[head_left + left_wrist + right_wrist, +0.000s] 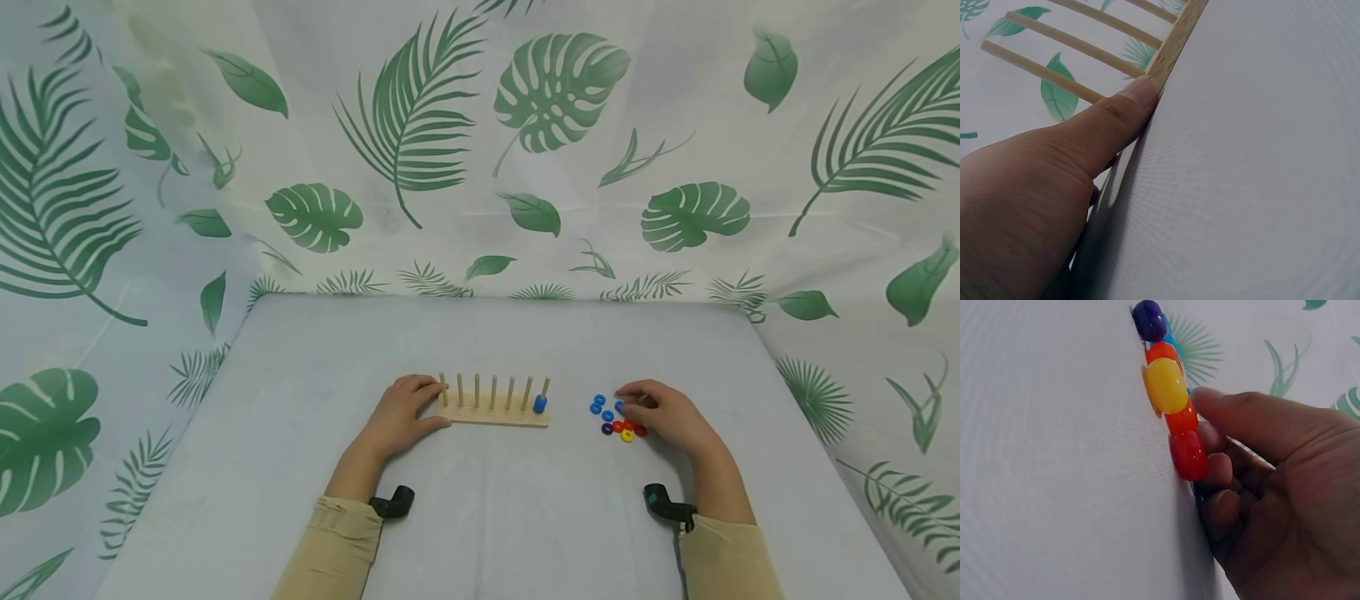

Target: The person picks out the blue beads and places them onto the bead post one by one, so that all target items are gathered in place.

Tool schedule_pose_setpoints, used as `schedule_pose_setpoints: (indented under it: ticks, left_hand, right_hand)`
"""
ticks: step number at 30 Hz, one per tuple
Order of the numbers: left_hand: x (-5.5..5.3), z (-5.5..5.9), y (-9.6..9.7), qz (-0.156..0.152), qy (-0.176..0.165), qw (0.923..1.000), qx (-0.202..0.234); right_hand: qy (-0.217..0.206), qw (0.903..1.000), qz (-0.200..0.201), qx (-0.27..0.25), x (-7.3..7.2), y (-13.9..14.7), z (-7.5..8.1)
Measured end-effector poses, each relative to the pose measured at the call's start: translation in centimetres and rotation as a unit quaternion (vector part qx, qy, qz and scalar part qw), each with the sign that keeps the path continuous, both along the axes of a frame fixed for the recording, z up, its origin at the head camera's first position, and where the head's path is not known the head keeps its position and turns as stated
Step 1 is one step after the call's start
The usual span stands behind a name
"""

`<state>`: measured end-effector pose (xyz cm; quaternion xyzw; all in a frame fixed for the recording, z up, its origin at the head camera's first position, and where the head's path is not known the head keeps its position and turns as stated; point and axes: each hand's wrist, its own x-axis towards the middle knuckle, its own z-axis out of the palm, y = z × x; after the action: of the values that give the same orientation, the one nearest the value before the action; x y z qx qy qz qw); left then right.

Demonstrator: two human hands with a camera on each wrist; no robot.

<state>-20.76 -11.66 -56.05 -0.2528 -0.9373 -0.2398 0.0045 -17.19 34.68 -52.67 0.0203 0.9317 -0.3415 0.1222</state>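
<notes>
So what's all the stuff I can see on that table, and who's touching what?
Peg board: one, pale wood, seven upright pegs, middle of the table.
Blue ring on peg: one, at the foot of the rightmost peg.
Loose rings: a small cluster, blue, purple, orange, red and yellow, right of the board; exact count unclear, as the hand hides some.
Table: one, pale grey cloth top.
Backdrop: white sheet with green leaf print, behind and at both sides.
Wrist cameras: two, black, one on each forearm.
Left hand: grips the board's left end, thumb on its front edge.
Right hand: fingers curled at the loose rings.
</notes>
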Motion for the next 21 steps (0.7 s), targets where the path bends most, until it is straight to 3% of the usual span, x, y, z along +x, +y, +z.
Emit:
schedule_pose_setpoints:
  ticks: [12, 21]
  left_hand:
    - [-0.17, -0.22, -0.09, -0.007, 0.005, 1.0, -0.003]
    - [-0.15, -0.21, -0.05, -0.006, 0.003, 1.0, -0.004]
  right_hand:
    - [0.02, 0.9995, 0.007, 0.025, -0.23, -0.37, -0.18]
    - [0.046, 0.9971, 0.039, 0.046, -0.29, -0.23, -0.34]
